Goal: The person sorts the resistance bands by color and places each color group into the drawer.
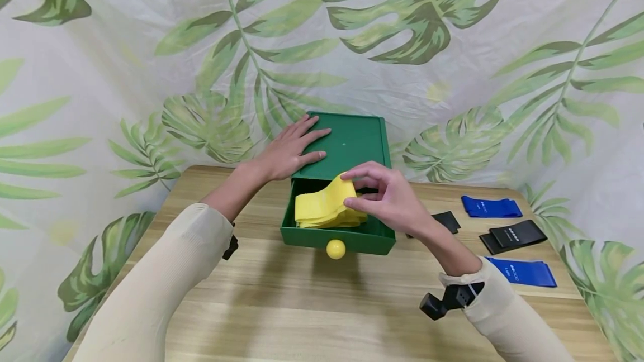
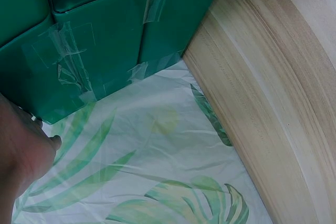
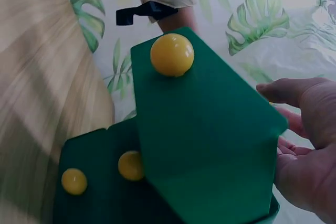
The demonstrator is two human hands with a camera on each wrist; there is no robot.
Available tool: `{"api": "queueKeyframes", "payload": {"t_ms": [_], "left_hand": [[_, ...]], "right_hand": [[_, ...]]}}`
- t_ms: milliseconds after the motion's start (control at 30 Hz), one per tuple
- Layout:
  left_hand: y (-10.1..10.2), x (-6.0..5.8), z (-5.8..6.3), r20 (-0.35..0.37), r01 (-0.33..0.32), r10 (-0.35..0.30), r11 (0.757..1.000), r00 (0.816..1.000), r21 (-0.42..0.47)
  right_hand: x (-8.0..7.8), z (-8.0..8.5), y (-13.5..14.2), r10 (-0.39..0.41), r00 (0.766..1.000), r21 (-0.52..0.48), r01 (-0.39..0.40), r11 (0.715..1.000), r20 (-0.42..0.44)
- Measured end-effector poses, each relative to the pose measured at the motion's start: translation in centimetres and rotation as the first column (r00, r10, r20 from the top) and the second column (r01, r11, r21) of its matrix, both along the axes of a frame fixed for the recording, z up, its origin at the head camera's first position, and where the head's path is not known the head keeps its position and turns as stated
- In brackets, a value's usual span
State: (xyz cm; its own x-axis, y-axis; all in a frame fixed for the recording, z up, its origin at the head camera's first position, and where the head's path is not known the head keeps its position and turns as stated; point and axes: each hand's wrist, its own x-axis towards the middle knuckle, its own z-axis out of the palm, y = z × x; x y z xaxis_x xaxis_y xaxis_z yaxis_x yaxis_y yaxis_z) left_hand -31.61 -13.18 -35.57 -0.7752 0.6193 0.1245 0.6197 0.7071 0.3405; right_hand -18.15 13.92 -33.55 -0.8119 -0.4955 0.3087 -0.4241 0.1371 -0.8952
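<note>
A green drawer cabinet (image 1: 347, 144) stands at the back of the table, its top drawer (image 1: 312, 236) pulled out by a yellow ball knob (image 1: 336, 249). Yellow resistance bands (image 1: 322, 205), folded flat, lie in that drawer. My right hand (image 1: 384, 194) reaches in from the right and pinches the raised end of a yellow band between thumb and fingers. Spread flat, my left hand (image 1: 292, 149) rests on the left side of the cabinet top. In the right wrist view the drawer front hides the bands, and the right hand (image 3: 310, 140) shows beside it.
At the right of the table lie two blue bands (image 1: 492, 207) and a black band (image 1: 513, 236). Another black piece (image 1: 446, 221) is partly behind my right wrist. Lower drawers with yellow knobs (image 3: 74, 181) are closed. A leaf-print cloth (image 1: 453, 99) hangs behind the table.
</note>
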Motion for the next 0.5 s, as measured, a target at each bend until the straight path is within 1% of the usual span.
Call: {"api": "queueKeyframes", "payload": {"t_ms": [100, 200, 333, 500], "left_hand": [[-0.1, -0.1, -0.1, 0.001, 0.002, -0.002, 1.0, 1.0, 0.002], [-0.1, 0.0, -0.2, -0.002, 0.003, -0.003, 1.0, 1.0, 0.003], [-0.1, 0.0, -0.2, -0.003, 0.007, -0.007, 1.0, 1.0, 0.002], [0.0, 0.0, -0.1, 0.0, 0.013, -0.013, 1.0, 1.0, 0.009]], "right_hand": [[0.1, -0.4, 0.5, -0.034, 0.999, 0.05, 0.034, 0.998, -0.007], [0.1, -0.7, 1.0, -0.065, 0.997, 0.1, 0.068, 0.993, -0.041], [0.1, -1.0, 1.3, -0.095, 0.986, 0.165, 0.117, 0.979, -0.137], [0.1, -1.0, 1.6, -0.105, 0.959, 0.228, 0.168, 0.959, -0.265]]}}
